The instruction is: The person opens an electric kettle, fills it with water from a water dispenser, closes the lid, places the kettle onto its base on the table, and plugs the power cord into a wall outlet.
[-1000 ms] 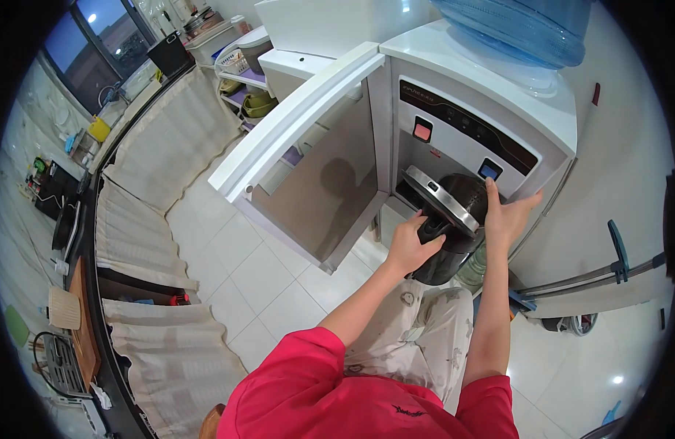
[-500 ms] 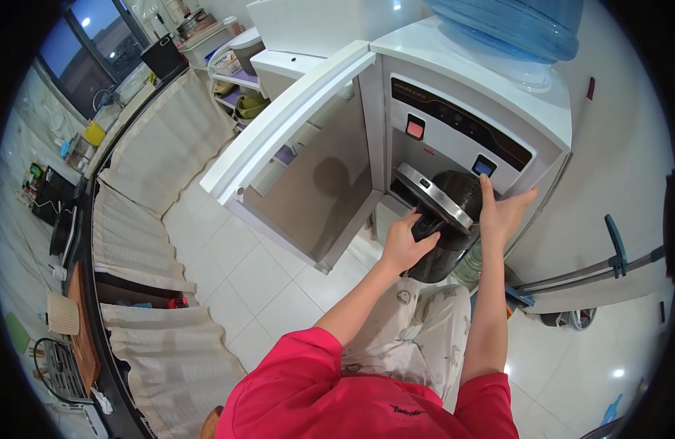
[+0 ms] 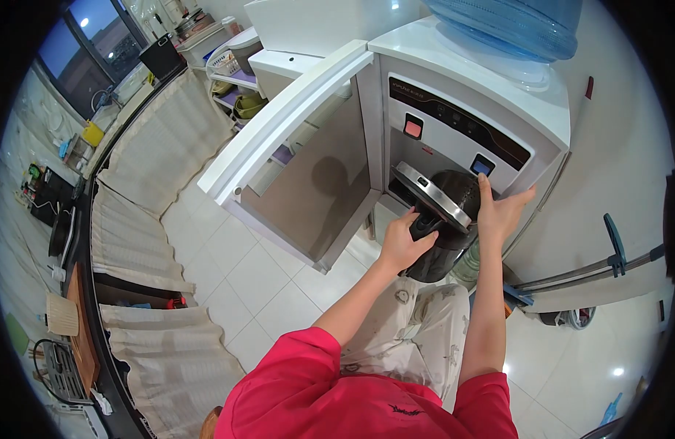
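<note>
My left hand [image 3: 405,243] is wrapped round the handle of a black electric kettle [image 3: 431,262], which hangs tilted under the spouts of a white water dispenser [image 3: 445,140]. Its metal-rimmed lid [image 3: 434,196] is raised. My right hand [image 3: 501,215] rests at the dispenser's right front, thumb up against the blue button [image 3: 483,165] and the other fingers stretched towards the side edge. Further left on the panel is a red button [image 3: 413,126]. The kettle's inside and any water stream are hidden behind the lid.
The dispenser's door [image 3: 315,168] stands swung out to the left. A large blue water bottle [image 3: 509,25] sits on top. Below the kettle is a greenish clear bottle [image 3: 467,265]. A curtained counter [image 3: 158,161] runs along the left, and a mop-like handle [image 3: 615,247] leans at right.
Both hands and the kettle stay in nearly the same place. Only a tiny shift of the whole view shows.
</note>
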The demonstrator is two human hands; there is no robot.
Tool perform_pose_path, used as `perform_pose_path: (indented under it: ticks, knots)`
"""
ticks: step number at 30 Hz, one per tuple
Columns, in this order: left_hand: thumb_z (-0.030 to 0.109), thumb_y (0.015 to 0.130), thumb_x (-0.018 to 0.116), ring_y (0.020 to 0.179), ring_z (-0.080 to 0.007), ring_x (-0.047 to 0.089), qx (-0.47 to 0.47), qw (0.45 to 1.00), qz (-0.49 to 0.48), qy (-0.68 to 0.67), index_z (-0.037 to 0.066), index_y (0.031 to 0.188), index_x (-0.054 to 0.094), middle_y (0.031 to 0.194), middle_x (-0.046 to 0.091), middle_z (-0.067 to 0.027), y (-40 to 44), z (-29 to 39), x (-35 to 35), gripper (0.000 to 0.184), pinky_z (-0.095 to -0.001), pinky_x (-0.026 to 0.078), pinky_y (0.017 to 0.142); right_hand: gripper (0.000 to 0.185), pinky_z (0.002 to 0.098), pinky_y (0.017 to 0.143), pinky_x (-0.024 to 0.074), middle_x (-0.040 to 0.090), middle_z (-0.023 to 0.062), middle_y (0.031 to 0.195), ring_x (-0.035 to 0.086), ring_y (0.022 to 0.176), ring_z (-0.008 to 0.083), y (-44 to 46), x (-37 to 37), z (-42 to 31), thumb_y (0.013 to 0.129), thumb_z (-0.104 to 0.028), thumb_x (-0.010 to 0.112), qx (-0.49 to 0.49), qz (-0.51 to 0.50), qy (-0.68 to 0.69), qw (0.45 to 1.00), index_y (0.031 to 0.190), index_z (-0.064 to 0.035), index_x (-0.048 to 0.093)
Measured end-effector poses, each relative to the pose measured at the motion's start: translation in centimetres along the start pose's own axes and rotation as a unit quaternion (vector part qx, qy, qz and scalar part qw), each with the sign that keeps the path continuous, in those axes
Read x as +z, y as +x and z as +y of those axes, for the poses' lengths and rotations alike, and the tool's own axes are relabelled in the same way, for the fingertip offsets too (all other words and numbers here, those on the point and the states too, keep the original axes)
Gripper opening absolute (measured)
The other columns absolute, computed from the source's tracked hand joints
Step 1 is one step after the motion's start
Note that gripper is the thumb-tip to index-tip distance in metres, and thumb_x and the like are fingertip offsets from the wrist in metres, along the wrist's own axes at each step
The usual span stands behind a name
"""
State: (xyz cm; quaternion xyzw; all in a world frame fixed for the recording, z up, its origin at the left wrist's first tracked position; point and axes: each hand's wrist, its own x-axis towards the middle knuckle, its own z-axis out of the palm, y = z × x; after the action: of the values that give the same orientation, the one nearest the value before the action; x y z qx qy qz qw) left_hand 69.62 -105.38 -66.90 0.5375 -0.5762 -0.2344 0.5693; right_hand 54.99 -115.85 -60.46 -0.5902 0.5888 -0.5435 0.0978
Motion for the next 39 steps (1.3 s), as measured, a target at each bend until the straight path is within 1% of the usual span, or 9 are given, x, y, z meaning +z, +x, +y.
perform_pose_path:
  ticks: [12, 20, 24, 27, 32, 35, 36, 37, 39]
  knots:
    - [0.016, 0.078, 0.071, 0.074, -0.0209, 0.063, -0.005, 1.0, 0.006, 0.0, -0.002, 0.102, 0.065, 0.085, 0.069, -0.0149, 0.0, -0.2, 0.1, 0.031, -0.0315, 0.049, 0.075, 0.098, 0.0448, 0.1, 0.0402, 0.043, 0.0288, 0.138, 0.05, 0.123, 0.0418, 0.0, -0.1, 0.0, 0.078, -0.043, 0.077, 0.001, -0.004, 0.003, 1.0, 0.143, 0.0056, 0.021]
    - [0.016, 0.078, 0.07, 0.074, -0.0138, 0.059, -0.01, 1.0, 0.005, -0.008, -0.003, 0.103, 0.065, 0.084, 0.069, -0.0125, 0.2, -0.5, 0.1, 0.032, -0.0295, 0.048, 0.074, 0.099, 0.0447, 0.1, 0.0401, 0.043, 0.0287, 0.138, 0.049, 0.124, 0.0417, 0.0, 0.1, 0.2, 0.078, -0.044, 0.077, -0.012, 0.007, 0.005, 1.0, 0.143, 0.0065, 0.022]
    - [0.016, 0.078, 0.07, 0.073, -0.0129, 0.057, -0.025, 0.999, 0.001, -0.025, -0.003, 0.103, 0.065, 0.083, 0.069, -0.0107, 0.2, -0.5, 0.0, 0.032, -0.0292, 0.048, 0.074, 0.099, 0.0448, 0.1, 0.0401, 0.043, 0.0286, 0.138, 0.049, 0.123, 0.0423, 0.0, -0.1, 0.0, 0.078, -0.044, 0.077, -0.003, 0.0, 0.009, 1.0, 0.143, 0.0066, 0.022]
    - [0.015, 0.078, 0.07, 0.069, -0.012, 0.056, -0.005, 1.0, 0.016, -0.017, -0.004, 0.102, 0.065, 0.078, 0.067, -0.0092, 0.2, -0.7, 0.1, 0.031, -0.0282, 0.048, 0.069, 0.099, 0.0452, 0.1, 0.0401, 0.043, 0.0292, 0.137, 0.049, 0.123, 0.0429, 0.0, -0.1, 0.0, 0.078, -0.044, 0.077, -0.003, 0.0, 0.01, 1.0, 0.143, 0.0067, 0.022]
    - [0.015, 0.079, 0.07, 0.06, -0.0091, 0.056, -0.036, 0.998, 0.026, -0.035, -0.004, 0.096, 0.066, 0.068, 0.063, -0.0045, 0.2, -0.6, 0.1, 0.026, -0.027, 0.046, 0.058, 0.099, 0.046, 0.099, 0.0406, 0.045, 0.0319, 0.135, 0.051, 0.121, 0.0442, 0.0, 0.1, 0.3, 0.077, -0.042, 0.078, -0.008, 0.022, -0.014, 1.0, 0.142, 0.0071, 0.022]
    - [0.014, 0.078, 0.071, 0.057, -0.008, 0.056, -0.063, 0.994, 0.054, -0.07, -0.004, 0.089, 0.066, 0.065, 0.062, -0.0018, -0.1, -0.2, 0.3, 0.022, -0.0258, 0.045, 0.054, 0.098, 0.0463, 0.096, 0.0419, 0.051, 0.0325, 0.127, 0.053, 0.115, 0.0462, -0.1, -0.1, -0.1, 0.076, -0.039, 0.079, -0.017, 0.018, 0.011, 1.0, 0.142, 0.0063, 0.023]
    - [0.018, 0.076, 0.072, 0.082, -0.019, 0.067, -0.106, 0.992, 0.023, -0.069, -0.007, 0.108, 0.064, 0.087, 0.071, -0.0171, -0.2, -0.8, 0.0, 0.041, -0.0315, 0.05, 0.076, 0.097, 0.0467, 0.095, 0.0424, 0.051, 0.0322, 0.126, 0.054, 0.114, 0.0462, -0.1, -0.3, -0.1, 0.075, -0.037, 0.08, -0.009, 0.014, 0.015, 1.0, 0.142, 0.0056, 0.023]
    - [0.016, 0.077, 0.071, 0.075, -0.0176, 0.065, -0.096, 0.992, 0.025, -0.072, -0.006, 0.103, 0.065, 0.083, 0.07, -0.0142, -0.2, -0.6, -0.1, 0.034, -0.0315, 0.05, 0.073, 0.096, 0.0472, 0.094, 0.0429, 0.052, 0.0319, 0.125, 0.054, 0.113, 0.0461, -0.1, -0.4, -0.3, 0.075, -0.035, 0.08, -0.001, 0.008, 0.023, 1.0, 0.142, 0.0049, 0.023]
    - [0.014, 0.078, 0.07, 0.07, -0.0163, 0.062, -0.142, 0.985, 0.002, -0.099, -0.006, 0.099, 0.065, 0.079, 0.069, -0.013, -0.1, 0.3, -0.6, 0.029, -0.0312, 0.05, 0.069, 0.096, 0.0476, 0.093, 0.0433, 0.052, 0.0312, 0.124, 0.055, 0.112, 0.0458, 0.0, -0.6, -0.7, 0.074, -0.033, 0.08, 0.005, 0.01, 0.024, 1.0, 0.142, 0.0041, 0.023]
